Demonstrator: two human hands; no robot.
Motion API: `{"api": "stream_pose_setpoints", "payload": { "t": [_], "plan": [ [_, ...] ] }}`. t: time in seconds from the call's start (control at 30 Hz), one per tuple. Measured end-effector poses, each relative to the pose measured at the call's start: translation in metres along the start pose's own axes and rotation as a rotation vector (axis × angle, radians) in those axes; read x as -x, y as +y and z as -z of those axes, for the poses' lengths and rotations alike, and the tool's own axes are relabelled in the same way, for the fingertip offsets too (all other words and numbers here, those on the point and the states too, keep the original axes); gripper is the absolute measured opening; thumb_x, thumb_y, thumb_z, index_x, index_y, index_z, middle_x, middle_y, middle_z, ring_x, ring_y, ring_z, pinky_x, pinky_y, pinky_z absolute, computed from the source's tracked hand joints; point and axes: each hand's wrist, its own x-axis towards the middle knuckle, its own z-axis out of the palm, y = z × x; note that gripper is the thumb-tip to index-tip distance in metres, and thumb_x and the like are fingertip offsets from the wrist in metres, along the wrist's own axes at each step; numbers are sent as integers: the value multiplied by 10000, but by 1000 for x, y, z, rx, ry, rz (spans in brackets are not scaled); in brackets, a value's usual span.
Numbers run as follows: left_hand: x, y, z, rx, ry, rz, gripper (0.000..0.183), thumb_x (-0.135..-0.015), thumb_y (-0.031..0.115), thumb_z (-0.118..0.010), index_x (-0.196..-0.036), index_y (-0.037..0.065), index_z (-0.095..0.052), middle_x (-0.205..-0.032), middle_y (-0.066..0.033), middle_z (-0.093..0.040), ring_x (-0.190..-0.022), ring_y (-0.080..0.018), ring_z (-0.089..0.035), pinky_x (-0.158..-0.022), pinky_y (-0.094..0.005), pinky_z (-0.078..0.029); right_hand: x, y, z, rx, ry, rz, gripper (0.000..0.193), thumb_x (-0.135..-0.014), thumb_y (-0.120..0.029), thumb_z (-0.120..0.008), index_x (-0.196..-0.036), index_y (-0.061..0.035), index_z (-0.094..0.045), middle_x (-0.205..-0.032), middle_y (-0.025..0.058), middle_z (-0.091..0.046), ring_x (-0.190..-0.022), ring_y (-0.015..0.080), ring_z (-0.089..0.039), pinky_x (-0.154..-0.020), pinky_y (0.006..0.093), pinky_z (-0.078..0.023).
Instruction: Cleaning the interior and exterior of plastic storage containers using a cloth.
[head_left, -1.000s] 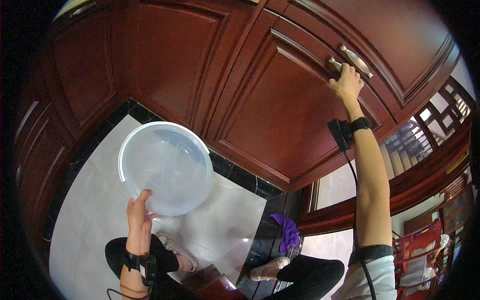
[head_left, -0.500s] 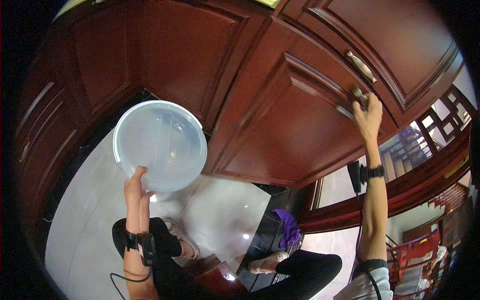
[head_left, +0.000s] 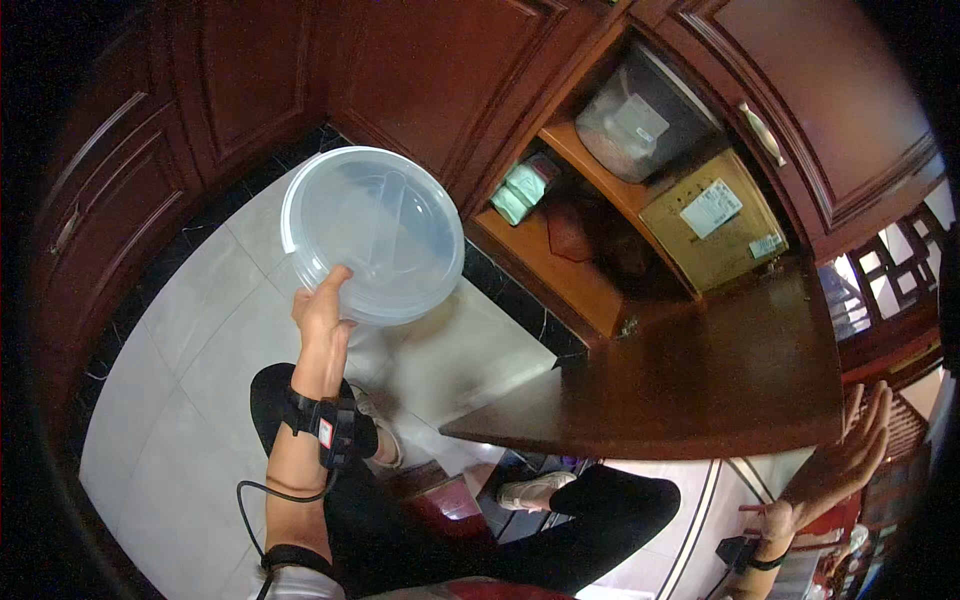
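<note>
A round, clear plastic bucket (head_left: 385, 235) hangs over the floor, left of the middle. My left hand (head_left: 322, 312) is closed on its near rim, thumb on top. At the right, a dark red-brown cabinet door (head_left: 700, 385) stands swung wide. My right hand (head_left: 840, 460) is by the door's outer edge, fingers stretched out and holding nothing; whether it touches the door I cannot tell. Inside the cabinet, a clear bin (head_left: 625, 125) with a label and a cardboard box (head_left: 715, 215) sit on the upper shelf. Below lie a pale green package (head_left: 522, 188) and a dark red bag (head_left: 570, 232).
A drawer with a metal handle (head_left: 763, 134) runs above the open cabinet. Closed cabinet fronts (head_left: 240, 90) line the left and back. My legs straddle a dark red stool (head_left: 445, 500) on the pale tiled floor (head_left: 210, 340).
The cabinet door has swung open toward me, showing the shelves. My right hand has left the door's handle and moved down and right. The bucket in my left hand sits farther right and up in view.
</note>
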Motion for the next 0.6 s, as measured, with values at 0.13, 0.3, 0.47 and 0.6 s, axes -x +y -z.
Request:
{"api": "stream_pose_setpoints", "payload": {
  "t": [0.13, 0.3, 0.47, 0.6],
  "plan": [
    [12, 2, 1, -58, -156, 120, 356, -616, 97, -659, -908, -26, -497, -871, -159, -552, -752, -297, -574, -559, -494, -466, 1, -5, 4, -214, -138, 183, 753, -675, -536, -546, -1161, 16, -380, -1094, 228, -456, -1087, 364, -399, -1009, 536, -195],
    [35, -3, -12, -117, -299, 206, 391, -640, 113, -640, -975, -38, -507, -935, -181, -551, -848, -327, -562, -610, -522, -464, 38, 2, 43, -344, 65, 168, 289, -638, -357, -485, -717, -111, -354, -697, 26, -277, -735, 207, -313, -764, 358, -279],
    [46, -22, -17, -236, -345, 265, 408, -659, 136, -630, -1011, -36, -513, -969, -171, -553, -893, -346, -550, -667, -547, -449, 55, 26, 88, -539, -70, 264, 278, -623, -353, -517, -671, -153, -330, -681, 5, -269, -731, 189, -282, -743, 342, -244],
    [62, -46, -30, -285, -442, 275, 416, -664, 132, -642, -1012, -52, -508, -982, -190, -547, -907, -359, -544, -705, -595, -428, 66, -6, 64, -321, 420, -26, 262, -639, -366, -545, -645, -185, -355, -658, -23, -308, -736, 182, -319, -874, 400, -243]
  ]
}}
